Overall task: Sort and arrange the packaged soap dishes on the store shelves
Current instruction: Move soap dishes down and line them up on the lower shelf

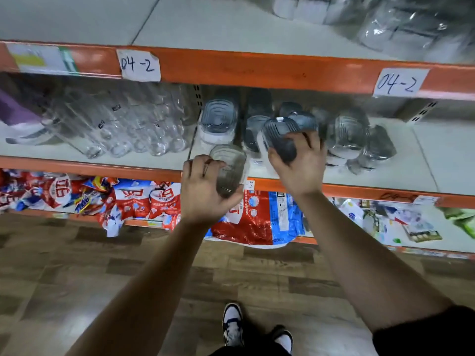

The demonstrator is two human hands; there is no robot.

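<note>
My left hand (205,188) grips a clear, smoky-tinted packaged soap dish (230,168) at the front edge of the middle shelf (424,155). My right hand (300,165) holds a dark grey packaged soap dish (279,136), tilted, just above the shelf. Behind them stand more wrapped soap dishes: one upright grey-and-white soap dish (218,119) at the left, a loose heap of soap dishes (357,140) at the right.
Clear plastic bottles (123,127) lie to the left on the same shelf. The orange shelf rail (257,70) above carries paper labels "04-2". Red and blue detergent bags (144,199) fill the bottom shelf. Wrapped boxes (385,24) sit on the top shelf. Below is wooden flooring.
</note>
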